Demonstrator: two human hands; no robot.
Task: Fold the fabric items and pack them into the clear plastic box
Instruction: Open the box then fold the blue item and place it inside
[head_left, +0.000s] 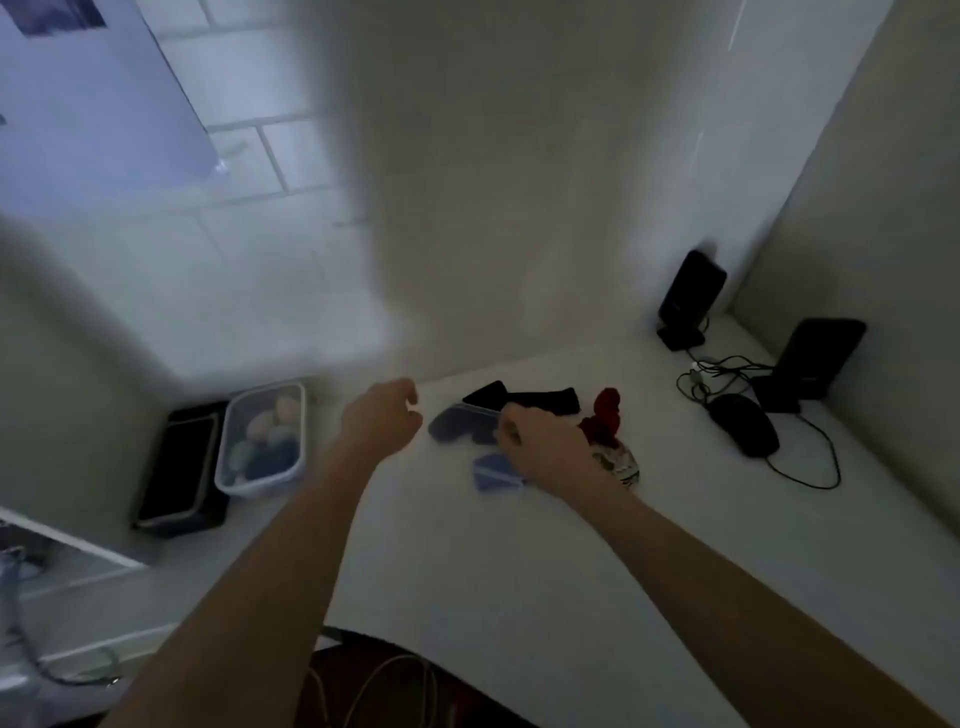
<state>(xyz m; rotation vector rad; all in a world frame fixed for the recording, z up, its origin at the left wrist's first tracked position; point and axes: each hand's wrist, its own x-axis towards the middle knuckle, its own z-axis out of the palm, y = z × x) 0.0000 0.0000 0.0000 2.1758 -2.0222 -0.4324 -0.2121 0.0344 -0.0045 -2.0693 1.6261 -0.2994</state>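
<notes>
Several small fabric items lie on the white desk: a dark blue one, a lighter blue one, a black one, a red one and a patterned white one. My right hand rests over them, its fingers curled at the edge of the dark blue item; whether it grips is blurred. My left hand hovers just left of the pile, fingers loosely curled, holding nothing. The clear plastic box stands at the left with several folded items inside.
A black flat device lies left of the box. At the back right stand two black speakers with tangled cables and a black mouse. Walls close the desk at back and right.
</notes>
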